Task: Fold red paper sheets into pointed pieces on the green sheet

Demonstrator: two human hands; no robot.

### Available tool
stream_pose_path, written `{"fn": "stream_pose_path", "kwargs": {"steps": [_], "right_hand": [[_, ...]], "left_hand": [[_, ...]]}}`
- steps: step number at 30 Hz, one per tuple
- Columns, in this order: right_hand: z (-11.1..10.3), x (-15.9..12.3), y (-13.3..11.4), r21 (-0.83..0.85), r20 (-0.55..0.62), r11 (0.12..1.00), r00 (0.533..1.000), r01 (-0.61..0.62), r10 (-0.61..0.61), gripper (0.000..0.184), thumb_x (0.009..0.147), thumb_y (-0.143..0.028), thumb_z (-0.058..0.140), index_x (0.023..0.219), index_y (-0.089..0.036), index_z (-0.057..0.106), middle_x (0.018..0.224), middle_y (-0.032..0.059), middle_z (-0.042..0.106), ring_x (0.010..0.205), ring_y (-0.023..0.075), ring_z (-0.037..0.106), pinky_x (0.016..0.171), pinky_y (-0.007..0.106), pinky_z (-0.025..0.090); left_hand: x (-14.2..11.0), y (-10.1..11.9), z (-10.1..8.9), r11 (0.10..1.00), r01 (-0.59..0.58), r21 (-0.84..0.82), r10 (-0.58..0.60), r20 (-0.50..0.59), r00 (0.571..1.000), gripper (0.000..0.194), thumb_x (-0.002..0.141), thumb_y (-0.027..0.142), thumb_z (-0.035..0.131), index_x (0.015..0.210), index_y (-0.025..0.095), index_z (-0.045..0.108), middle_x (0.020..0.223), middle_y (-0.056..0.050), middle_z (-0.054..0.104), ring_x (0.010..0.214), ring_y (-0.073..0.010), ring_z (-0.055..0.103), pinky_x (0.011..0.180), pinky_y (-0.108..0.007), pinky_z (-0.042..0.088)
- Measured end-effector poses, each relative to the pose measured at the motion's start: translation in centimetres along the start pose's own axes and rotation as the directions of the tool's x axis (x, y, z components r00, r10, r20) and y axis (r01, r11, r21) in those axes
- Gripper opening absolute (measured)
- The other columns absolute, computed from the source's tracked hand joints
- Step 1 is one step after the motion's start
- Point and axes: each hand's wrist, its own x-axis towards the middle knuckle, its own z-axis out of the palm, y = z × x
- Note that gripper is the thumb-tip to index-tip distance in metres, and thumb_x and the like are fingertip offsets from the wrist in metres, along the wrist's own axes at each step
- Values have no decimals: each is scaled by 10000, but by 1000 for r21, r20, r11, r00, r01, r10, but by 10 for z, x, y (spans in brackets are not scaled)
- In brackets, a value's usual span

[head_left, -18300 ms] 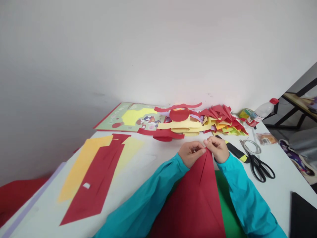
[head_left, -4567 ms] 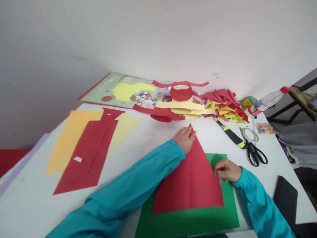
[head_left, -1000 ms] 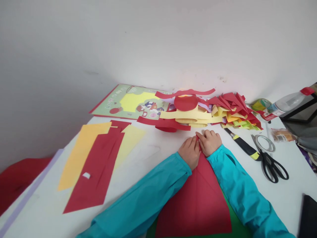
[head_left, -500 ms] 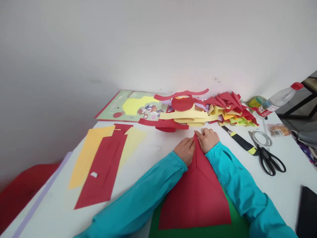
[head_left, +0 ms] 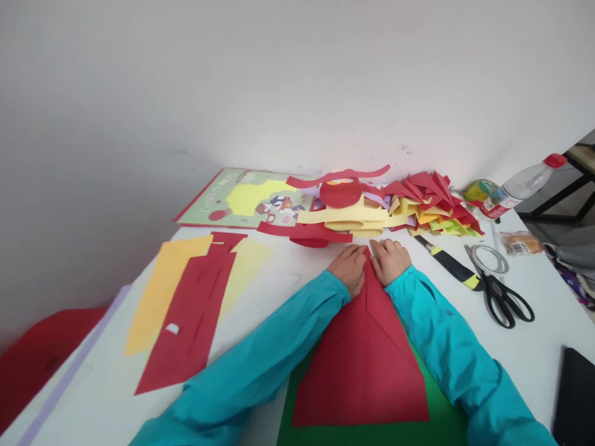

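A folded red paper sheet (head_left: 362, 359) with a pointed far tip lies on a green sheet (head_left: 437, 427) on the white table (head_left: 288, 279). My left hand (head_left: 348, 267) lies flat on the left side of the tip, fingers stretched out and pressing the paper down. My right hand (head_left: 389, 260) presses the right side of the tip the same way, fingers flat. The two hands almost touch at the fold line. Both arms wear teal sleeves.
Red and yellow paper pieces (head_left: 186, 297) lie at the left. A pile of folded coloured papers (head_left: 385, 210) and a picture book (head_left: 246, 201) sit by the wall. At the right are a utility knife (head_left: 449, 263), scissors (head_left: 504, 300), tape ring (head_left: 486, 259), bottle (head_left: 520, 184) and a black object (head_left: 574, 396).
Over the last second my hands have stayed at the paper's tip, pressing it flat. The view has shifted slightly. Earlier my right hand was at the sheet's right edge.
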Motion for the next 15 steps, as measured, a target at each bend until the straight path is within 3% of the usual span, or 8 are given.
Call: {"fn": "stream_pose_path", "kwargs": {"steps": [8, 12, 15], "right_hand": [[-1, 1, 0, 11, 17, 1000, 1000, -4, 3, 424, 890, -397, 411, 1278, -242, 483, 1015, 100, 536, 926, 245, 447, 697, 330, 298], [-2, 1, -1, 18, 31, 1000, 1000, -6, 6, 425, 889, -392, 412, 1287, -255, 475, 1011, 95, 531, 929, 242, 441, 691, 328, 293], [-4, 1, -1, 24, 41, 1000, 999, -8, 7, 419, 891, -396, 410, 1292, -290, 471, 996, 86, 527, 922, 237, 440, 683, 325, 285]], "left_hand": [[7, -3, -5, 1000, -5, -16, 6, 38, 999, 410, 671, 174, 514, 1042, 3, 550, 1163, -228, 559, 1125, -323, 472, 991, -429, 404], [13, -2, -15, 1000, -21, 21, 19, 100, 995, 370, 655, 176, 523, 994, 37, 579, 1121, -202, 582, 1097, -318, 488, 985, -432, 400], [10, 0, -16, 999, -15, 32, 12, 80, 997, 364, 678, 187, 514, 1008, 47, 582, 1144, -186, 581, 1105, -310, 491, 992, -435, 395]]}}
